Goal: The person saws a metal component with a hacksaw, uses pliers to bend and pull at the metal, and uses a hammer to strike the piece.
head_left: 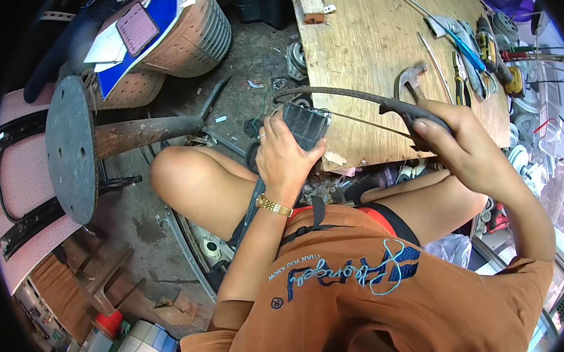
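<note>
My right hand (462, 140) is closed round the dark handle of a hacksaw (348, 94). Its curved frame arches to the left, and the thin blade runs below it toward a black ribbed block (305, 124). My left hand (284, 151) grips this block at the board's left edge, fingers along its left side and thumb at its lower right. The block looks like a plastic or metal casing; its exact kind I cannot make out. The frame's far end is beside the block's upper left corner. Whether the blade touches the block cannot be seen clearly.
On the plywood board (352, 49) lie a claw hammer (412, 81), pliers (461, 78), a blue-handled tool (467, 50), a glove (439, 27) and a yellow-black power drill (490, 50). A round metal plate on a post (72, 150) stands left. Stacked baskets (187, 43) hold papers and a phone.
</note>
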Tool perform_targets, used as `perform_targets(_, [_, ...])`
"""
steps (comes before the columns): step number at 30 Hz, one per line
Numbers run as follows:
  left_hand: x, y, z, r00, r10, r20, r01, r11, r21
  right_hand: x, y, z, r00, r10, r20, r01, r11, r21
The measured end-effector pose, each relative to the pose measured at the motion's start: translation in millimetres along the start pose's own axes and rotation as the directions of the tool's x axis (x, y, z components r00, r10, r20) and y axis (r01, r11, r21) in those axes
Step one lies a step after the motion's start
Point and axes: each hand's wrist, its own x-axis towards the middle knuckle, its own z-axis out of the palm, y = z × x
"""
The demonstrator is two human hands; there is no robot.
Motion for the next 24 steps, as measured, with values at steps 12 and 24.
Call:
perform_targets(12, [-4,14,4,0.998,0.05,-0.027,-0.05,0.999,0.003,-32,33,7,0.972,-0.168,-0.167,0.169,0.986,-0.011])
perform_targets(24, [-10,15,8,0.996,0.084,-0.042,-0.082,0.996,0.046,-14,16,-3,0.962,-0.251,-0.105,0.245,0.968,-0.06])
